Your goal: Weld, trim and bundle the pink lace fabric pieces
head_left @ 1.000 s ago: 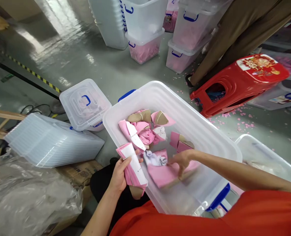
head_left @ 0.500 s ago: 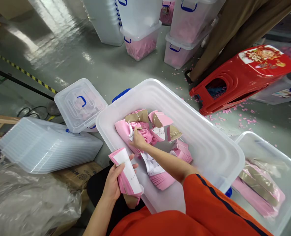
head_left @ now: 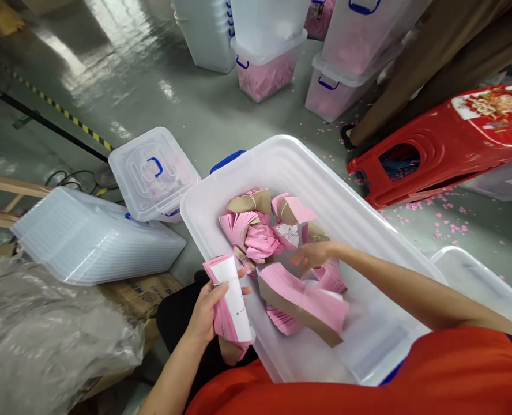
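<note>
In my left hand point(head_left: 210, 305) is a bundle of pink cut pieces point(head_left: 232, 305) with a white sheet on top, my fingers and thumb wrapped around it at the bin's near left rim. Over the large clear plastic bin point(head_left: 364, 253) is my right hand point(head_left: 314, 256), its fingers smeared by motion. Just below it lies a long pink stack with brown card point(head_left: 303, 302) along its near side, its right end blurred. Around it in the bin are crumpled pink pieces point(head_left: 262, 239), a tied bundle with brown card point(head_left: 251, 202) and several other pink stacks.
A lidded clear box point(head_left: 154, 173) and nested clear bins point(head_left: 100, 236) are at the left, above crumpled plastic film point(head_left: 66, 340). A red stool point(head_left: 441, 144) stands at the right beside a person's legs point(head_left: 394, 80). Pink scraps point(head_left: 448, 216) litter the floor. Boxes of pink pieces point(head_left: 267, 75) are stacked behind.
My right hand has moved right, away from the crumpled pieces. The long pink stack with brown card now lies across the bin's middle, over the white-topped stack. My left hand keeps its bundle.
</note>
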Demonstrator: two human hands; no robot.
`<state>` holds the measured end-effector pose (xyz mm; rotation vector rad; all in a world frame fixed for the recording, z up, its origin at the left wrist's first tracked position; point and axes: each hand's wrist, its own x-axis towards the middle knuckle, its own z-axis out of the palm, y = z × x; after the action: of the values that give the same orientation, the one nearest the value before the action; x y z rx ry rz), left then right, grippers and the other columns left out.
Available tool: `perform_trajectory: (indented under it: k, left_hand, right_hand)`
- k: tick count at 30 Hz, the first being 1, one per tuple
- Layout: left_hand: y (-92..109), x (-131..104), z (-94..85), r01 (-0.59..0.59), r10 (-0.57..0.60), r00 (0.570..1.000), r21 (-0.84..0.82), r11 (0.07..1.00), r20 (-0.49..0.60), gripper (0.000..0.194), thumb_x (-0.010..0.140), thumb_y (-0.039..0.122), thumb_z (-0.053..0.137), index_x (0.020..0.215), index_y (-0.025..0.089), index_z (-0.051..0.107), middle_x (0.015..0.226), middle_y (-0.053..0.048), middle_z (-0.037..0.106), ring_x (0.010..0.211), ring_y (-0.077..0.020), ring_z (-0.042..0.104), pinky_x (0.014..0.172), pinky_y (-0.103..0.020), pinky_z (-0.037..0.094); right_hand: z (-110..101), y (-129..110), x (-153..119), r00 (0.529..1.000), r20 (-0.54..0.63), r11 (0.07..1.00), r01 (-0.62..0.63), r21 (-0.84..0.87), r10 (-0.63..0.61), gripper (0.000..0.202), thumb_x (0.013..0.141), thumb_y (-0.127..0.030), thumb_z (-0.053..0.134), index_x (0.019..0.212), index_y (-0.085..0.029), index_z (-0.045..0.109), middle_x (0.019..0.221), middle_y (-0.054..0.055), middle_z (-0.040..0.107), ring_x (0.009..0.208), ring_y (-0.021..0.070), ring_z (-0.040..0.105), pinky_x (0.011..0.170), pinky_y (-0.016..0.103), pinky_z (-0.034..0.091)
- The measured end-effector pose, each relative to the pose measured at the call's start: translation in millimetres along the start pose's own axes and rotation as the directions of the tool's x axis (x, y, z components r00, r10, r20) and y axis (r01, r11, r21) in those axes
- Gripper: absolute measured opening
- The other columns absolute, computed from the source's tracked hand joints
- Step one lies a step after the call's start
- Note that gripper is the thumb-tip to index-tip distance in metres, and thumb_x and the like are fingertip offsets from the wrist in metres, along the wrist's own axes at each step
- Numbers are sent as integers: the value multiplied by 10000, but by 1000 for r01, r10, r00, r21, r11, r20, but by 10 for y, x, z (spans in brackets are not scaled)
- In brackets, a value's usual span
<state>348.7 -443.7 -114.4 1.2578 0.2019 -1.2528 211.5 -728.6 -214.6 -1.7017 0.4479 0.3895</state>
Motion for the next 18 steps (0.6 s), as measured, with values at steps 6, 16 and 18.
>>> perform_trajectory:
  k: [6,16,18]
  left_hand:
    - [-8,16,-32,0,0,1000,46,999,10,569,724,332,692,1228,92,583,1132,-186,657,868,-299,690,630,-305,581]
    - [-15,31,-10,-25,26,1000,40,999,-8,583,698,345,710,1207,93,582,1234,-197,594,795,-280,699,582,-298,579]
    - [-10,32,-13,-22,23,1000,58,998,-12,576,706,348,701,1204,84,583,1234,-202,593,792,-278,699,578,-293,577]
  right_hand:
    - [148,103,711,977,-212,990,-65,-125,37,244,887,-321,551,1063,-157,595,1099,70,600,950,179,587,826,370,493]
    - [253,515,684,943,-223,924,-300,-239,248,234,911,-325,520,1080,-183,599,1125,66,598,934,169,597,806,352,523]
    - [366,467,767,923,-276,897,-344,-278,268,281,901,-324,538,1135,-172,570,1156,78,581,974,186,591,829,385,516]
